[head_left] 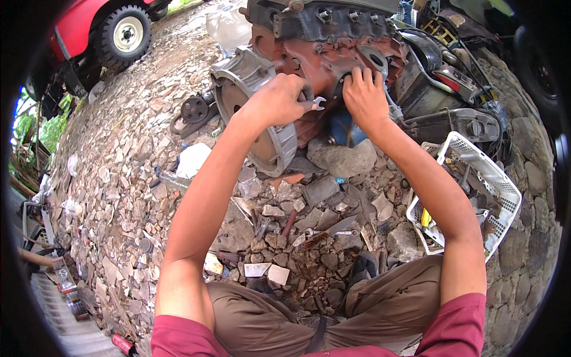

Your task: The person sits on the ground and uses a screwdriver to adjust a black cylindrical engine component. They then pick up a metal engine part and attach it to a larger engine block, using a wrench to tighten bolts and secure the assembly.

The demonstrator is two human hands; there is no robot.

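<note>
A red-brown engine block (315, 56) stands in front of me, its grey metal bell housing (287, 146) on the left side. My left hand (276, 100) is closed around a spanner (320, 104); the open jaw sticks out past the fingers and the rest is hidden in the hand. To the right of it, my right hand (366, 98) has its fingers bent against the side of the block, beside a dark round part. What the right fingertips grip, if anything, cannot be made out. Below the right hand sits a blue rounded part (344, 128) on the engine.
A big stone (342, 157) lies under the engine. Rubble covers the ground, with another spanner (345, 232) between my feet. On the right is a white plastic basket (508, 199) holding tools. A pulley (194, 109) lies left of the housing; a red vehicle (80, 24) stands behind.
</note>
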